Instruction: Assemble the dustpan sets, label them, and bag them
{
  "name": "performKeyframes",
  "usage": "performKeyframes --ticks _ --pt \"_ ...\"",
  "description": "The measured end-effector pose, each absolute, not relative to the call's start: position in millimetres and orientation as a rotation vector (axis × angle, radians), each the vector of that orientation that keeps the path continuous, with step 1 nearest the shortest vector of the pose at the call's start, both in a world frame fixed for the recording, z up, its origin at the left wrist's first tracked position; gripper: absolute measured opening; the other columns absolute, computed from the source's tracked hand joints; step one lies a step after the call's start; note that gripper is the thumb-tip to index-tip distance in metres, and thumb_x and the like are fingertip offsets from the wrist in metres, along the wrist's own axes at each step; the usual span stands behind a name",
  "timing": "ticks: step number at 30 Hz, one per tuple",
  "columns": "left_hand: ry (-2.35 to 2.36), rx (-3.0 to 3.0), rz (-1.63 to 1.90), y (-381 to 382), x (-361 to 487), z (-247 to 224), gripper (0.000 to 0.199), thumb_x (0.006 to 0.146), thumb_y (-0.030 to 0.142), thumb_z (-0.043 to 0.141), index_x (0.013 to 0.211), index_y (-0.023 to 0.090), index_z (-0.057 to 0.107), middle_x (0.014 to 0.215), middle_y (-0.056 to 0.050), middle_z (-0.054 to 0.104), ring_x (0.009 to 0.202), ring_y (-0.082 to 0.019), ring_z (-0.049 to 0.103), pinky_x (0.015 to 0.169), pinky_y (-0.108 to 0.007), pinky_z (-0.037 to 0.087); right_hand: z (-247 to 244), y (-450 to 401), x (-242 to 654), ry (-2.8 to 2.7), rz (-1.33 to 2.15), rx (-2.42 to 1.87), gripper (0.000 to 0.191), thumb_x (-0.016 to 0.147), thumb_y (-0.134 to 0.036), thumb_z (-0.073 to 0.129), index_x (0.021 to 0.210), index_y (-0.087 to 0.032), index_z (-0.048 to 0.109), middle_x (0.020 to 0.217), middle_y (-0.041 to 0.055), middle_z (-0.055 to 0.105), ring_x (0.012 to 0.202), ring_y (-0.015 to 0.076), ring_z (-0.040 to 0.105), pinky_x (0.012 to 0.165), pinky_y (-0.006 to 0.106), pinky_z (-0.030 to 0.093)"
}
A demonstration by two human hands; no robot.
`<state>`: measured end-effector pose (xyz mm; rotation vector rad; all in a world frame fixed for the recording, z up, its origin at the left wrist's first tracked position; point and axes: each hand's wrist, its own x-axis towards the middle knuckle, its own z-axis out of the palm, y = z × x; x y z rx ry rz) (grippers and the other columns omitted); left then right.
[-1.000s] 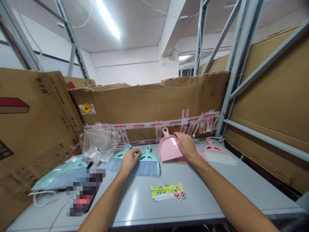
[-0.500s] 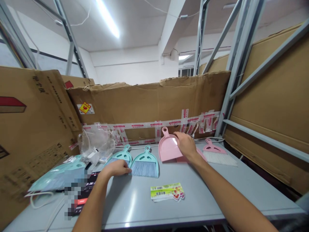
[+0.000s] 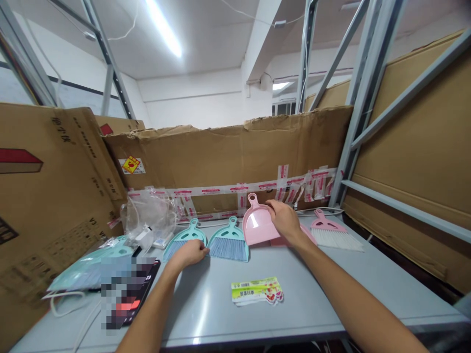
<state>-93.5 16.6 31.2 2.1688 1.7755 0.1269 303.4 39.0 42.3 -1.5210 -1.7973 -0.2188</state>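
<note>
Teal hand brushes [image 3: 228, 245]: 2
Pink hand brushes [image 3: 333, 237]: 1
Pink dustpans [image 3: 257, 226]: 1
Label stacks [image 3: 256, 290]: 1
Clear plastic bags [image 3: 149, 215]: 1
Worktops [image 3: 206, 314]: 1
My hands [image 3: 187, 253]: 2

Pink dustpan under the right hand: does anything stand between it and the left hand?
Yes: a teal dustpan with blue bristles lies between them, just right of the left hand and left of the pink dustpan.

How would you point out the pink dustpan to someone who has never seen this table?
On the grey table before the taped cardboard sheet, find the row of small dustpans and brushes. The person's right hand rests on a pink plastic dustpan. Its smooth, bristleless scoop sets it apart from the pink brush to its right and the teal brushes to its left.
</note>
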Motion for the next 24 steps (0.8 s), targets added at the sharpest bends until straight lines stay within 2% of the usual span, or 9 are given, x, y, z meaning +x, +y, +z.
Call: performKeyframes --ticks 6,8,11,17,21,24 --pt "1.804 2.181 0.073 15.4 -98.1 36.1 0.026 0.086 0.047 0.068 0.072 0.024 0.072 0.083 -0.008 0.079 0.082 -0.028 0.071 0.071 -0.033 0.042 45.9 37.3 304.4 -1.8 -0.203 -1.551 0.029 0.11 -0.023 0.053 0.126 -0.022 0.078 0.123 0.0092 0.083 0.11 0.0267 0.075 0.093 0.034 0.05" --pt "1.811 2.175 0.062 15.8 -98.5 37.4 0.03 0.086 0.051 0.069 0.074 0.024 0.073 0.083 -0.007 0.079 0.081 -0.027 0.071 0.07 -0.032 0.042 46.4 36.0 302.8 -1.835 -0.222 -1.555 0.028 0.11 -0.021 0.054 0.123 -0.022 0.079 0.12 0.009 0.084 0.108 0.0265 0.075 0.093 0.034 0.05" --pt "1.841 2.173 0.07 16.8 -96.0 37.2 0.039 0.093 0.054 0.06 0.072 0.023 0.071 0.08 -0.007 0.077 0.079 -0.026 0.07 0.071 -0.032 0.042 45.9 33.8 298.9 -1.881 -0.25 -1.558 0.029 0.109 -0.018 0.054 0.122 -0.021 0.08 0.118 0.0103 0.084 0.106 0.0275 0.075 0.093 0.035 0.049" --pt "1.862 2.165 0.101 17.7 -90.3 32.3 0.031 0.091 0.039 0.057 0.065 0.023 0.063 0.075 -0.007 0.073 0.074 -0.024 0.066 0.068 -0.033 0.037 45.3 34.9 301.4 -1.854 -0.262 -1.465 0.03 0.107 -0.016 0.054 0.122 -0.021 0.08 0.119 0.012 0.083 0.109 0.0293 0.074 0.098 0.038 0.051" --pt "1.83 2.179 0.127 17.7 -93.8 33.7 0.034 0.089 0.043 0.06 0.062 0.024 0.059 0.072 -0.006 0.071 0.072 -0.024 0.063 0.068 -0.032 0.035 53.2 40.8 310.8 -1.711 -0.115 -1.326 0.026 0.105 -0.021 0.057 0.117 -0.022 0.08 0.118 0.0101 0.084 0.109 0.0285 0.075 0.098 0.039 0.053" --pt "1.853 2.19 0.212 15.0 -90.6 39.8 0.048 0.095 0.053 0.058 0.056 0.024 0.053 0.062 -0.005 0.063 0.064 -0.022 0.057 0.065 -0.033 0.032 55.4 45.4 312.5 -1.559 0.155 -1.231 0.021 0.101 -0.033 0.065 0.107 -0.022 0.081 0.109 0.0084 0.085 0.098 0.0269 0.076 0.092 0.038 0.056"
